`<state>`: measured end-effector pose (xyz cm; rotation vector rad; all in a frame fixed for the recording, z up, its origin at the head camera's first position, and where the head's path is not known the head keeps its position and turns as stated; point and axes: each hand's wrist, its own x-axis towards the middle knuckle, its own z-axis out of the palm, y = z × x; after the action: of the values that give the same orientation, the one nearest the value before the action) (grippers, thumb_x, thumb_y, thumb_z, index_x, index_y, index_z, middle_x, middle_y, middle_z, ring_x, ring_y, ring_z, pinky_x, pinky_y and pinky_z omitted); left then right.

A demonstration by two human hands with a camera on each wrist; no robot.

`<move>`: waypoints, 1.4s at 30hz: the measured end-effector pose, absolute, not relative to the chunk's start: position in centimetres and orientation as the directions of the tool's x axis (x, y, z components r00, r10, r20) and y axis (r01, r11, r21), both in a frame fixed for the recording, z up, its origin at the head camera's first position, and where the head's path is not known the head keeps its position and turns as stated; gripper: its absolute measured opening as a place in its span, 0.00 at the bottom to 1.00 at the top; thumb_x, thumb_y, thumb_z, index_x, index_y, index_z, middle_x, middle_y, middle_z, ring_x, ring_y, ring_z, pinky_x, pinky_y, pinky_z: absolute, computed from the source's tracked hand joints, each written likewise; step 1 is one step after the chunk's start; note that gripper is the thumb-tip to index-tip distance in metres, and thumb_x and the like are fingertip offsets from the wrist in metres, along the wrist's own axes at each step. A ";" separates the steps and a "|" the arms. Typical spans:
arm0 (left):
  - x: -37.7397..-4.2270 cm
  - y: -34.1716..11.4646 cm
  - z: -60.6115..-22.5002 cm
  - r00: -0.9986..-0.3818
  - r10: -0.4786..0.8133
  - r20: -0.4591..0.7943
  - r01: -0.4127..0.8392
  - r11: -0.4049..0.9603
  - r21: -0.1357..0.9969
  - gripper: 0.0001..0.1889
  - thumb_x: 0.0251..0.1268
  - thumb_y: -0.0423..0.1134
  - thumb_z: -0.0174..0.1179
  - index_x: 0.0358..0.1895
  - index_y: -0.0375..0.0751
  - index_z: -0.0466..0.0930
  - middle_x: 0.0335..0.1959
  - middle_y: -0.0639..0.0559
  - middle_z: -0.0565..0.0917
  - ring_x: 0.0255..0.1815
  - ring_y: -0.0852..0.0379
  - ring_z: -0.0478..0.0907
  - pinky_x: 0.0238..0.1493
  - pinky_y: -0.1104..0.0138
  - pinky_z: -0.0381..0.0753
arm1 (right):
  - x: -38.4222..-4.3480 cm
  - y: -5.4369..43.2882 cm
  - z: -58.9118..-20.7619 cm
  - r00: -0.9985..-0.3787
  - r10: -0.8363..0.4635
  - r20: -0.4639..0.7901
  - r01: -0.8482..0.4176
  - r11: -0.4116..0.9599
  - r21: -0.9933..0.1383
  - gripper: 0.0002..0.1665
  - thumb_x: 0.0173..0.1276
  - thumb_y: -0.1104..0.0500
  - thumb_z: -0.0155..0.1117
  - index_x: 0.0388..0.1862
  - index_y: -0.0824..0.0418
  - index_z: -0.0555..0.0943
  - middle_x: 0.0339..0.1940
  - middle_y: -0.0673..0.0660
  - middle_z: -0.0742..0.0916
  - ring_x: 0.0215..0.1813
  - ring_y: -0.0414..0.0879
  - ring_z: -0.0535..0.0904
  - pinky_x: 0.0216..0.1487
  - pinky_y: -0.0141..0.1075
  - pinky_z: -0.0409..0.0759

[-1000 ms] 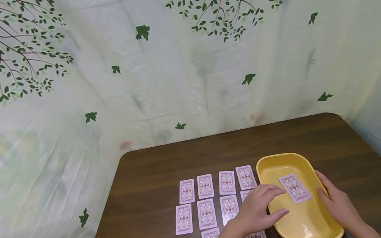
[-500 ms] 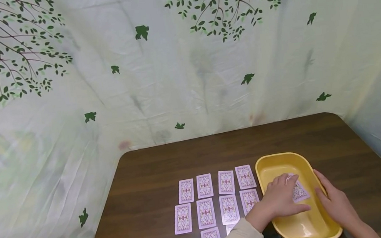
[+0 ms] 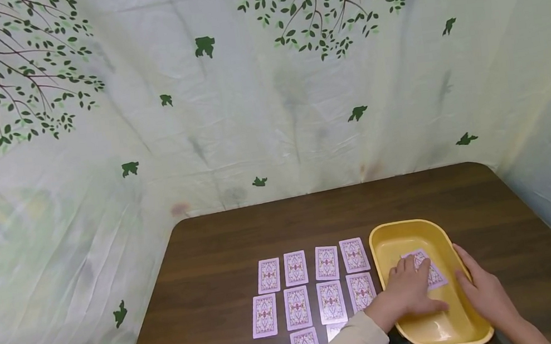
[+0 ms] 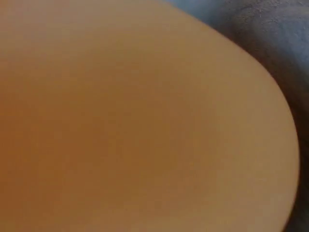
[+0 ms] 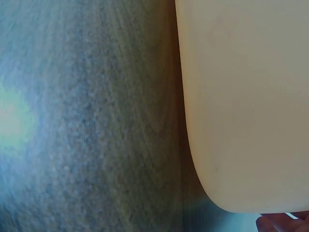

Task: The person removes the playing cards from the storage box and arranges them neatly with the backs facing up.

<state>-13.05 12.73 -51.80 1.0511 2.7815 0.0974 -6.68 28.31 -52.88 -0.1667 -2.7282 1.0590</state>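
Observation:
A yellow plastic tray (image 3: 413,231) stands on the table's right side. Inside it lies a playing card (image 3: 436,277), patterned back up and partly hidden by my left hand (image 3: 411,290). That hand reaches over the tray's left rim, its fingertips at the card and its thumb spread away. My right hand (image 3: 492,296) holds the right wall, thumb over the rim and fingers outside. In the right wrist view the tray's pale outer wall (image 5: 246,111) shows, with fingers (image 5: 277,222) at the lower corner. A blurred yellow-brown surface (image 4: 135,121) fills most of the left wrist view.
Left of the tray, several face-down cards (image 3: 297,308) lie in rows on the dark wooden table (image 3: 207,285). My left sleeve (image 3: 356,343) covers part of the nearest row. A leaf-patterned cloth (image 3: 299,108) hangs behind the table.
My left hand has moved right, from the tray's left rim to over the card inside, which has shifted slightly. My right hand has kept its hold on the tray.

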 end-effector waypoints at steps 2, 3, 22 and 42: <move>-12.8 13.1 -52.0 -0.758 0.641 -0.121 0.633 0.768 0.097 0.46 0.43 0.72 0.57 0.67 0.55 0.58 0.62 0.50 0.62 0.62 0.55 0.59 0.55 0.63 0.63 | -6.6 28.4 -52.9 -0.975 0.176 0.139 0.036 0.732 -0.680 0.30 0.72 0.61 0.45 0.70 0.66 0.54 0.52 0.80 0.72 0.38 0.66 0.76 0.30 0.53 0.72; -12.7 13.4 -52.1 -0.770 0.628 -0.116 0.623 0.778 0.080 0.46 0.43 0.72 0.57 0.67 0.55 0.58 0.62 0.50 0.62 0.62 0.54 0.59 0.55 0.63 0.63 | -6.6 28.3 -53.0 -0.975 0.176 0.135 0.038 0.732 -0.681 0.30 0.72 0.60 0.45 0.70 0.66 0.54 0.53 0.79 0.72 0.38 0.65 0.76 0.30 0.53 0.72; -12.5 14.5 -53.3 -0.788 0.608 -0.098 0.613 0.790 -0.028 0.33 0.50 0.71 0.52 0.59 0.62 0.69 0.62 0.54 0.65 0.66 0.53 0.56 0.62 0.58 0.56 | -6.8 28.3 -52.8 -0.974 0.187 0.129 0.047 0.722 -0.690 0.30 0.72 0.61 0.44 0.70 0.64 0.55 0.52 0.79 0.73 0.34 0.61 0.77 0.27 0.47 0.72; -12.7 14.4 -53.3 -0.761 0.647 -0.056 0.648 0.761 -0.023 0.31 0.43 0.70 0.58 0.53 0.65 0.72 0.51 0.58 0.69 0.54 0.60 0.64 0.51 0.64 0.63 | -6.7 28.2 -52.8 -0.973 0.196 0.123 0.058 0.722 -0.690 0.29 0.72 0.59 0.44 0.70 0.64 0.55 0.52 0.78 0.73 0.34 0.60 0.76 0.26 0.46 0.72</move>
<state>-12.73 14.36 -53.25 1.0691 2.9060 -0.0639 -6.73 28.18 -52.78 -0.2038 -2.7378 1.0878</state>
